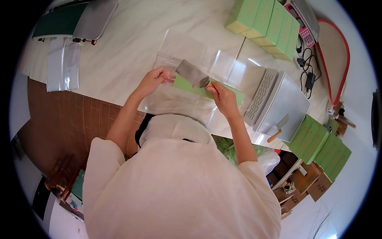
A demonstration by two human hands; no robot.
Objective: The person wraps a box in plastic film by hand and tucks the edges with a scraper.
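A light green box (187, 85) lies on a sheet of clear plastic film (195, 46) in front of me. My right hand (224, 97) grips a scraper (191, 73) by its handle. The scraper's broad, flat metal blade lies over the box and points toward my left hand. My left hand (154, 81) is at the box's left end, fingers bent together on the clear film there. The blade hides part of the box.
Several green boxes (266, 26) stand at the back right, more (310, 139) at the right. Near them, a metal plate (284, 105) carries a wooden-handled tool (278, 129). Black cables (306, 67) lie behind it. Folded clear film (63, 63) hangs over the left edge.
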